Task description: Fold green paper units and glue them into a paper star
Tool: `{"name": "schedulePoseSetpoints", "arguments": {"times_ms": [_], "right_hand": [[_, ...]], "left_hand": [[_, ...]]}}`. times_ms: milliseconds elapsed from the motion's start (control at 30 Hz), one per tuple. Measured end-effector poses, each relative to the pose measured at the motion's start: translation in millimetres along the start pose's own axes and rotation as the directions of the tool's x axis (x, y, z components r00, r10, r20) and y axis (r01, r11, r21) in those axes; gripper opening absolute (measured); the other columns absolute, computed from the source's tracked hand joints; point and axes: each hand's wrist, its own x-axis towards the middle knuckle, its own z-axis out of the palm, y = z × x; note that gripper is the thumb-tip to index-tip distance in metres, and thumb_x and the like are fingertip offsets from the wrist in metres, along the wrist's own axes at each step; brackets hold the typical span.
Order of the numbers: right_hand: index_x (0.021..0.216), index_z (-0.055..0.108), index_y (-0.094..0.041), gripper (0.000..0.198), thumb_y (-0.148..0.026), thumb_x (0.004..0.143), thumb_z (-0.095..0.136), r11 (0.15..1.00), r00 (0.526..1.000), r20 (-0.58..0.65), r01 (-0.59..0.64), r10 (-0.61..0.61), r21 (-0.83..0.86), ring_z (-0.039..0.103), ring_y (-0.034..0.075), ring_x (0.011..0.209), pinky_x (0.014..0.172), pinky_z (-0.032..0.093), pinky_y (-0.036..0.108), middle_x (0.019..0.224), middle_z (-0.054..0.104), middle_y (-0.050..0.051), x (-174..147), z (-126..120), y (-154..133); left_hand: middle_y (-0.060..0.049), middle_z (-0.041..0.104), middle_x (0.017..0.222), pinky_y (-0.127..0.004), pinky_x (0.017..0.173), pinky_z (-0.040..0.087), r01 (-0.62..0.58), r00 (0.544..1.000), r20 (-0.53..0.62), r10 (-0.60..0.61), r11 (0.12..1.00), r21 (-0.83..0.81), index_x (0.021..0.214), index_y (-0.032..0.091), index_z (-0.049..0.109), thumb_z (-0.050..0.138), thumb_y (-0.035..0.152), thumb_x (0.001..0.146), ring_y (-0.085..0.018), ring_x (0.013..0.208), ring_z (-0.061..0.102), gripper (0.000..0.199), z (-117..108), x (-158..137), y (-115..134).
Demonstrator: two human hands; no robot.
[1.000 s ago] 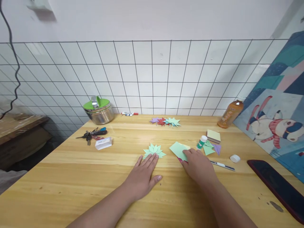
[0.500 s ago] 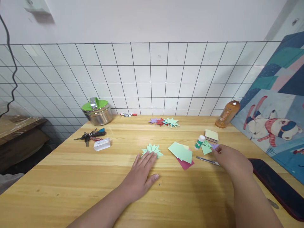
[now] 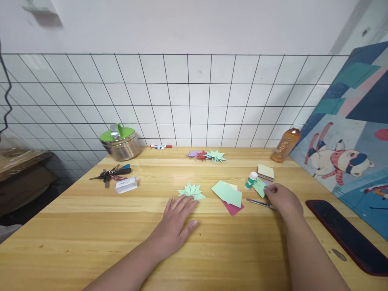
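Observation:
A pale green folded-paper star (image 3: pixel 191 190) lies flat on the table, and the fingertips of my left hand (image 3: pixel 176 224) rest at its near edge. That hand is flat, its fingers and thumb apart. My right hand (image 3: pixel 283 200) is pinched at the near right corner of a green folded paper piece (image 3: pixel 259 187); a bit of purple paper (image 3: pixel 266 183) shows behind it. Beside this piece stands a glue stick (image 3: pixel 251 180) with a white cap. A slim craft knife (image 3: pixel 260 203) lies just left of my right hand, its end partly hidden.
Loose green paper sheets (image 3: pixel 228 195) lie between my hands over a maroon one (image 3: pixel 233 208). Around them are a paper stack (image 3: pixel 266 172), bottle (image 3: pixel 285 144), phone (image 3: pixel 345 234), small white box (image 3: pixel 126 185), keys (image 3: pixel 112 173), lidded pot (image 3: pixel 121 146), markers (image 3: pixel 161 146) and coloured paper stars (image 3: pixel 206 155).
My right fingers have shifted from the purple paper to the corner of the green folded piece. My left hand has drawn back slightly, uncovering more of the green star. The view has turned slightly right.

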Motion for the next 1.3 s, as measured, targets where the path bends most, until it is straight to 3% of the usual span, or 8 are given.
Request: {"name": "schedulePoseSetpoints", "arguments": {"times_ms": [133,533,667,767,833,933,1100,1300], "right_hand": [[0.093,0.059,-0.024,0.044,-0.058,0.066,0.053,0.998,0.996,-0.065,0.05,-0.053,-0.044,0.06,0.025,0.085,0.065,0.042,0.032,0.099,0.061,0.01,2,4,1],[0.075,0.062,-0.026,0.019,-0.04,0.073,0.049,0.997,1.0,0.013,0.011,-0.01,-0.081,0.06,0.022,0.077,0.057,0.038,0.028,0.082,0.066,0.004,-16,-17,1],[0.077,0.063,-0.025,0.022,-0.038,0.076,0.045,0.999,0.978,-0.205,0.02,-0.028,-0.042,0.058,0.026,0.081,0.055,0.036,0.03,0.092,0.065,0.008,-31,-33,-12],[0.084,0.062,-0.023,0.025,-0.043,0.076,0.048,0.945,0.912,-0.393,0.224,-0.117,0.238,0.057,0.022,0.075,0.057,0.036,0.028,0.088,0.064,0.007,-51,-32,-36],[0.08,0.06,-0.021,0.027,-0.046,0.073,0.054,0.74,0.937,-0.255,0.345,-0.238,0.578,0.052,0.015,0.06,0.053,0.035,0.025,0.078,0.062,0.004,-72,-18,-59],[0.075,0.056,-0.019,0.034,-0.052,0.068,0.061,0.476,0.864,0.125,0.143,-0.487,0.868,0.033,0.007,0.042,0.041,0.024,0.021,0.055,0.049,-0.004,-111,18,-97],[0.069,0.055,-0.017,0.037,-0.049,0.059,0.071,0.393,0.713,0.38,-0.157,-0.589,0.906,0.019,0.003,0.039,0.038,0.012,0.02,0.054,0.042,-0.007,-153,63,-130],[0.07,0.052,-0.018,0.037,-0.047,0.06,0.072,0.339,0.691,0.438,-0.286,-0.575,0.896,0.014,0.003,0.04,0.038,0.01,0.019,0.047,0.032,-0.01,-154,66,-130]], "left_hand": [[-0.004,0.037,0.141,-0.057,0.105,0.014,0.024,1.0,-0.017,-0.024,1.0,-0.017,0.133,0.031,0.035,0.034,0.041,0.091,-0.027,0.13,0.027,0.044,0,0,-1],[-0.003,0.042,0.137,-0.054,0.106,0.016,0.035,0.999,-0.029,-0.037,0.996,-0.08,0.124,0.031,0.049,0.035,0.042,0.09,-0.026,0.129,0.03,0.038,-3,0,3],[-0.004,0.049,0.131,-0.052,0.106,0.018,0.036,0.997,-0.064,-0.048,0.984,-0.173,0.117,0.03,0.055,0.036,0.041,0.09,-0.024,0.125,0.036,0.035,-6,-2,7],[-0.006,0.059,0.117,-0.044,0.102,0.029,0.007,0.993,-0.11,-0.05,0.931,-0.364,0.108,0.027,0.061,0.037,0.041,0.09,-0.022,0.114,0.047,0.033,-7,-1,13],[-0.007,0.063,0.107,-0.037,0.096,0.038,0.04,0.991,-0.088,-0.105,0.836,-0.547,0.102,0.024,0.064,0.04,0.042,0.089,-0.021,0.105,0.053,0.033,-5,0,16],[-0.007,0.067,0.097,-0.033,0.088,0.043,0.139,0.979,0.018,-0.203,0.598,-0.789,0.101,0.019,0.063,0.038,0.045,0.089,-0.02,0.094,0.059,0.038,0,2,18],[-0.003,0.063,0.078,-0.026,0.071,0.043,0.164,0.963,0.013,-0.269,0.548,-0.82,0.083,0.014,0.061,0.043,0.047,0.086,-0.017,0.076,0.055,0.037,5,5,16],[0.001,0.051,0.064,-0.022,0.061,0.038,0.217,0.951,0.044,-0.306,0.562,-0.798,0.069,0.016,0.055,0.047,0.044,0.083,-0.014,0.064,0.047,0.033,2,7,16]]}}
